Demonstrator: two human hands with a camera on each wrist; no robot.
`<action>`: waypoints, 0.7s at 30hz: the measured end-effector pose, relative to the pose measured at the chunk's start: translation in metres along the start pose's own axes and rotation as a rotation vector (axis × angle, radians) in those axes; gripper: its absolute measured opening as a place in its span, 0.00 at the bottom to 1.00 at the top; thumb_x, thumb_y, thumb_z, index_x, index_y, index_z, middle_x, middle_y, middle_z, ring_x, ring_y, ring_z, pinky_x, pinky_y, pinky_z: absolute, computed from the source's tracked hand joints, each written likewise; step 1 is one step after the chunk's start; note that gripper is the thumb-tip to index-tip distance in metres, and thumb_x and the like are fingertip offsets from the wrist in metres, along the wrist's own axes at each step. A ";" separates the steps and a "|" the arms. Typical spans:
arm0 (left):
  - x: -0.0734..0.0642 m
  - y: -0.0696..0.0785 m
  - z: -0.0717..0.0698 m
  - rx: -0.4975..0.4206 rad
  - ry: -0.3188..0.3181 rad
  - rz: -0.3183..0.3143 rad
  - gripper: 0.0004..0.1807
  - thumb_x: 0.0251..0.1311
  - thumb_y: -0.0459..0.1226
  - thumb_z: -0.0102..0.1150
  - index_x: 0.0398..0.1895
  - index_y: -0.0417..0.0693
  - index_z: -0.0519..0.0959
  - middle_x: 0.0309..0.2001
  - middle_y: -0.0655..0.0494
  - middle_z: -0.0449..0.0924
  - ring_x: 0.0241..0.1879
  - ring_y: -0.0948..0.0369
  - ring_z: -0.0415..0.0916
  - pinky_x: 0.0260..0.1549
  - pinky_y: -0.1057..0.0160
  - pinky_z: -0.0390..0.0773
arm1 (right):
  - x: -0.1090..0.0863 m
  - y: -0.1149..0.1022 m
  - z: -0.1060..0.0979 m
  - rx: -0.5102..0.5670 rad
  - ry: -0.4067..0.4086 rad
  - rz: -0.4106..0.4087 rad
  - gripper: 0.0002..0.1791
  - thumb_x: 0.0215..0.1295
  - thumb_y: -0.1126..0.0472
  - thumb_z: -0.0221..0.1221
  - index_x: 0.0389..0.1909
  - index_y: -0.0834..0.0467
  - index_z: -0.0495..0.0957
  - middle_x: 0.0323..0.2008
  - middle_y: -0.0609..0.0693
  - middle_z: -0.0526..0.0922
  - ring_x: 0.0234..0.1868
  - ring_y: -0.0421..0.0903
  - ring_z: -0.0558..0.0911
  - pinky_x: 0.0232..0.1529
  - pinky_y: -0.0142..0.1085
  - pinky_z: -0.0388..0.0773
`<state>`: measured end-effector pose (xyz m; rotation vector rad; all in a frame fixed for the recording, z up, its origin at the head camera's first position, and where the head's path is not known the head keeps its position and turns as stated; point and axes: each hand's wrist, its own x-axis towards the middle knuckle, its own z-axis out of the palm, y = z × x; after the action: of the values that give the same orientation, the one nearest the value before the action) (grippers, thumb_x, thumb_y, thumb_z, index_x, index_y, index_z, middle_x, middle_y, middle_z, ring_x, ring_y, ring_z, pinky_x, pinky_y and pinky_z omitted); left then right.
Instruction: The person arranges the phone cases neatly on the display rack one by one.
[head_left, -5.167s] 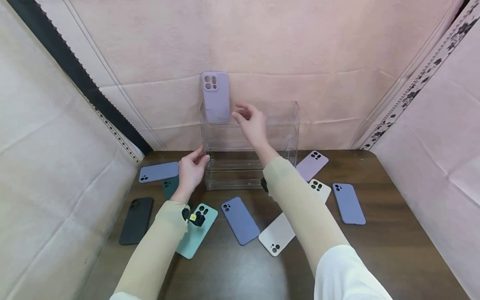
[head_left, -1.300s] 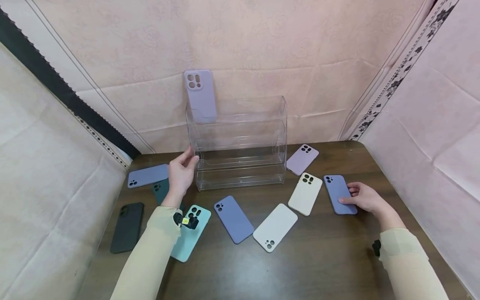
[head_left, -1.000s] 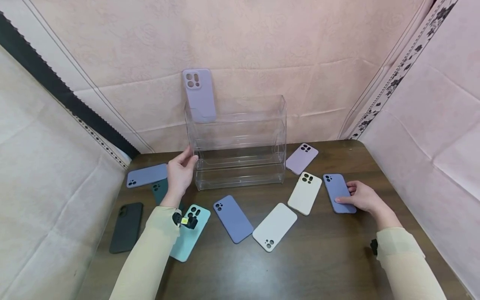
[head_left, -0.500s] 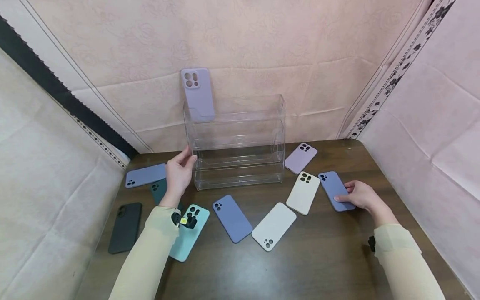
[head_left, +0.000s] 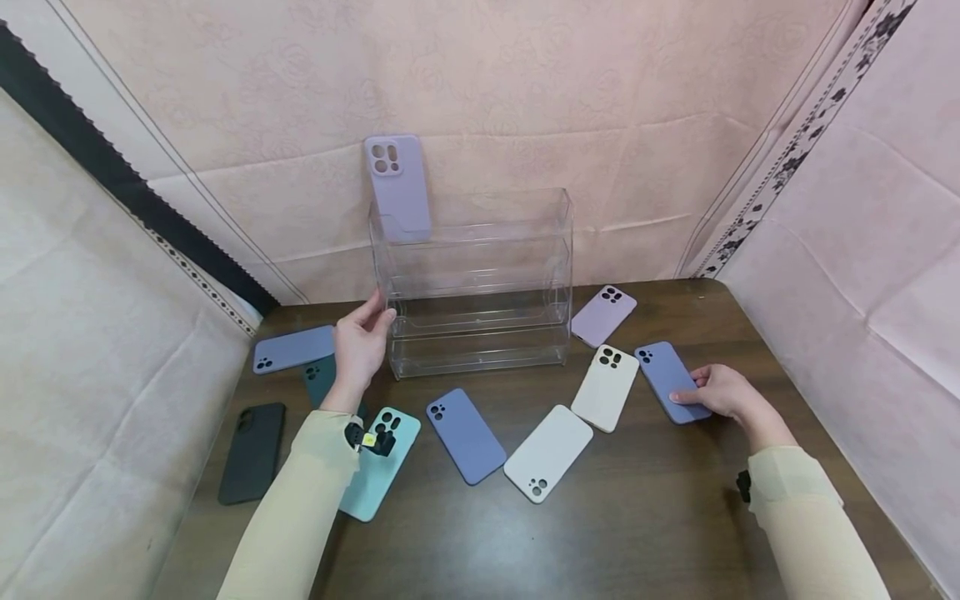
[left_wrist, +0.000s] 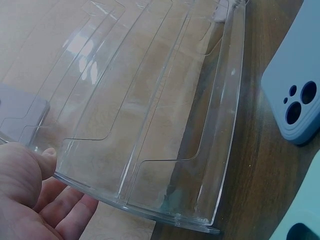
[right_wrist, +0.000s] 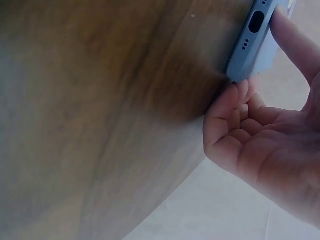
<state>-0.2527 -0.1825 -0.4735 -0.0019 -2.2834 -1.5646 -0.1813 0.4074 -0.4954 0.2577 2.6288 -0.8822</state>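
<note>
A clear tiered display rack (head_left: 480,333) stands at the back of the table. My left hand (head_left: 360,350) grips its left side edge, with the thumb in front and the fingers behind in the left wrist view. In the rack's rear top tier, at the left end, a lilac phone case (head_left: 400,183) stands upright. Far to the right, my right hand (head_left: 723,392) pinches the lower end of a blue phone case (head_left: 667,375). Its thumb lies on the back of the case and its fingers curl at the edge. The case's port end (right_wrist: 252,40) shows in the right wrist view.
Right of the rack lie a lilac case (head_left: 603,315), a cream case (head_left: 606,387) and a white case (head_left: 547,454). Another blue case (head_left: 467,437) lies in front. On the left are mint (head_left: 382,467), black (head_left: 252,454), dark green (head_left: 319,379) and blue (head_left: 294,348) cases.
My right hand has left the rack's top and taken hold of the blue phone case at the right. That case has turned slightly, its camera end shifting left toward the cream case. My left hand stays put.
</note>
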 end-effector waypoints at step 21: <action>0.001 0.002 -0.001 0.015 -0.010 -0.020 0.25 0.75 0.42 0.67 0.73 0.56 0.78 0.66 0.52 0.83 0.62 0.54 0.83 0.61 0.53 0.81 | -0.007 0.022 -0.010 0.075 -0.031 -0.059 0.48 0.75 0.42 0.65 0.74 0.79 0.61 0.67 0.81 0.69 0.63 0.72 0.73 0.64 0.64 0.73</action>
<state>-0.2531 -0.1828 -0.4714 0.0172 -2.3092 -1.5610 -0.1714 0.4304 -0.4975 0.1848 2.5896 -0.9976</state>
